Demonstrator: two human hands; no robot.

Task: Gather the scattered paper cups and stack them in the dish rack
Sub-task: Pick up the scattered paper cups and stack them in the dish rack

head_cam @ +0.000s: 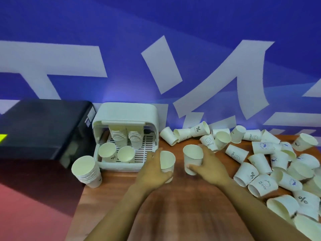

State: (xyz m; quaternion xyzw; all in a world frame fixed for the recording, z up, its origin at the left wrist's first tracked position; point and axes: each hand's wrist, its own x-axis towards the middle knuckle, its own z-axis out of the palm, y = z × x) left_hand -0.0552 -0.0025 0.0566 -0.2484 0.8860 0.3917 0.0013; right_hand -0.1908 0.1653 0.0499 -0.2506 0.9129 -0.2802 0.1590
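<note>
A brown wood-grain table [173,214] fills the near part of the view, and both bare forearms reach forward across it from the lower edge. To the left of the table a reddish floor [31,197] shows. The left hand [154,168] has its fingers curled around an upright paper cup [167,162], open mouth up, just in front of the right corner of the dish rack. The right hand [211,168] grips a second upright cup [192,159] from its right side, thumb low on the near wall and fingers around the far side; the two held cups stand near each other but apart. At the table's left edge stands a nested stack of cups [87,171], tilted slightly, just beside the rack's front left corner. To the right, a heap of loose cups [271,164] lies on its sides and overlapping, running from the near right corner back to the wall; they are white with small printed marks, among them a percent sign, a smiley with "HELLO" and blue drawings. The white plastic dish rack [149,136] sits further back with its cover raised, and on its slotted tray are two single upright cups in front and two nested stacks behind. Left of it is a black box [43,129]. Behind everything rises a blue wall [156,23] with large white shapes.
</note>
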